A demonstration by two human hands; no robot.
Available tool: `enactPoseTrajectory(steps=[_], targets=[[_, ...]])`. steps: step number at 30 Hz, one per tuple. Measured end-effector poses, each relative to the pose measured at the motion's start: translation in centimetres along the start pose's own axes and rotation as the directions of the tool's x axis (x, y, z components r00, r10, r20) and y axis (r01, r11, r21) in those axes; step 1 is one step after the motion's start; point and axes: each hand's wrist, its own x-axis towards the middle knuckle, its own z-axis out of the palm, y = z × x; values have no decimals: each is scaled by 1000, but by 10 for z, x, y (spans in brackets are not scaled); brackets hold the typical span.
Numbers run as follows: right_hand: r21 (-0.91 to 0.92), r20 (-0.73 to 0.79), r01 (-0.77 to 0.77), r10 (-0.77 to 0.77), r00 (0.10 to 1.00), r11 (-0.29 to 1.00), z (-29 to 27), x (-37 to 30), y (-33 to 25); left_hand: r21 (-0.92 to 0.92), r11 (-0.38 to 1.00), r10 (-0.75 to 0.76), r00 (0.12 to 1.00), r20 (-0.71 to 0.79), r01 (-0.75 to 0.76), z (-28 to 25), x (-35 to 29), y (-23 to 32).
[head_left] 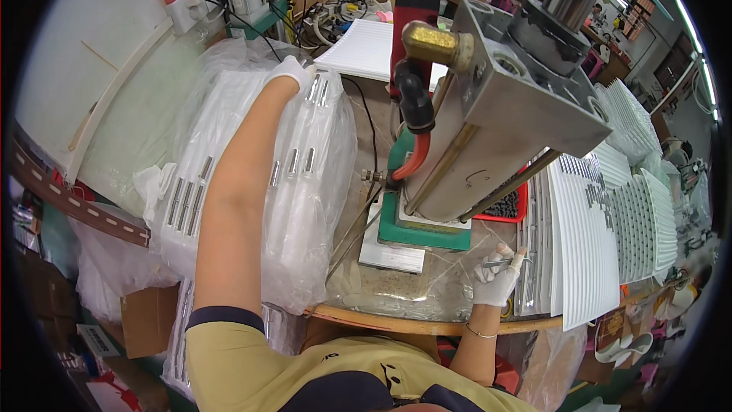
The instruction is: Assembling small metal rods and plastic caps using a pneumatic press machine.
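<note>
My left hand [292, 71], in a white glove, reaches to the far end of a white ridged tray [293, 206] wrapped in clear plastic. Its fingers are closed at a small greyish thing that I cannot make out. Several short shiny metal rods [186, 200] lie in the tray's grooves, on both sides of my forearm. My right hand [496, 282], gloved with bare fingertips, is closed on a small metal rod [497, 262] near the table's front edge. Between my hands stands a press with a large metal cylinder [473, 156] on a green base [423, 235].
Right of the press sits a red bin [523, 202] of small dark parts. White ridged trays [583, 252] with metal pieces stand beside my right hand. A white ridged sheet [358, 47] lies behind the press. Cables [370, 118] and a red hose [415, 159] run by the cylinder.
</note>
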Motion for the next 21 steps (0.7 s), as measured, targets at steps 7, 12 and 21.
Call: enactPoseTrajectory(steps=[7,12,21], targets=[[-26,13,3,-3,1000,1000,19,-5,-5,-90,972,214,975,-53,-218,41,82,-103],[-18,-10,9,-9,1000,1000,12,-5,-12,459,874,169,985,26,-161,-26,-12,-10],[-461,314,177,-26,949,870,17,1,-3,66,974,217,976,17,-217,35,59,-142]])
